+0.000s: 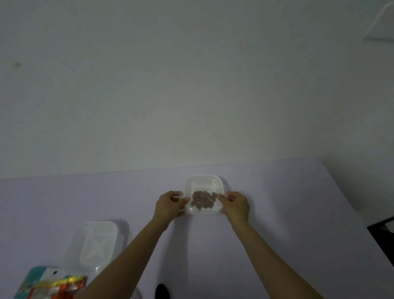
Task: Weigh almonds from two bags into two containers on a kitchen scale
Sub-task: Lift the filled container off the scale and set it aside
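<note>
A small white square container (204, 183) sits far out on the pale lilac table (290, 210), with a heap of brown almonds (203, 199) in it. My left hand (170, 203) grips its left rim and my right hand (235, 205) grips its right rim. A second, clear container (94, 244) stands empty near the front left. Below it lies a colourful bag (50, 285) with white, teal and orange print. The scale is not recognisable in this view.
A small black round object (162, 293) lies on the table near the bottom edge between my forearms. A plain wall rises behind the table. A dark object (388, 234) stands past the table's right edge.
</note>
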